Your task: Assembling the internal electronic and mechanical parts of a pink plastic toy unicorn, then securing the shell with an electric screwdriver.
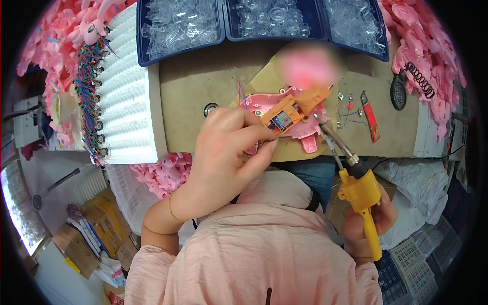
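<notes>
My left hand pinches the near end of an orange motor housing that lies on a pink plastic toy shell at the bench's front edge. A small motor with thin coloured wires sits in the housing. My right hand grips a yellow soldering iron by its handle. The iron's metal tip points up at the right side of the orange part, close to it.
Blue trays of clear plastic parts line the far edge of the brown bench. A white corrugated rack with wired parts stands left. Red-handled tweezers and a black spring lie right. Pink shells are piled around.
</notes>
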The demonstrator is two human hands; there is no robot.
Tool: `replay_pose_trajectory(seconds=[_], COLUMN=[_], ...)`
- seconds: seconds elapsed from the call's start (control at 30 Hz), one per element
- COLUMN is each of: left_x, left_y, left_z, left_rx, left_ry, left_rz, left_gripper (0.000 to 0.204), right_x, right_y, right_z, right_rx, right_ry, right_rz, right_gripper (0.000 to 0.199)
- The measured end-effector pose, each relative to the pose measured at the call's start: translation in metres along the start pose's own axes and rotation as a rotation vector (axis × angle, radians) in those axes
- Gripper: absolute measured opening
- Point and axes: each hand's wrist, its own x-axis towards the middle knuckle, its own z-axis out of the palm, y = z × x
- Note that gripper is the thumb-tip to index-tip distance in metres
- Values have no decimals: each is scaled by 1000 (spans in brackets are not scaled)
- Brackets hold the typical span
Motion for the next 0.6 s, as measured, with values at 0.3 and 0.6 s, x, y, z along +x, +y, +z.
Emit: replay_pose_trajectory(seconds=[0.3,0.6], left_x=[28,56], left_y=[18,28], left_z=[-6,-26], left_rx=[235,-503], left_ry=[129,-286], left_rz=[137,-436], left_gripper=[22,13], right_x=[9,-6], right_y=[-7,15], right_z=[3,-33], right_rx=[-246,-216], right_ry=[454,683], right_rz=[135,-17], right_gripper=[57,46])
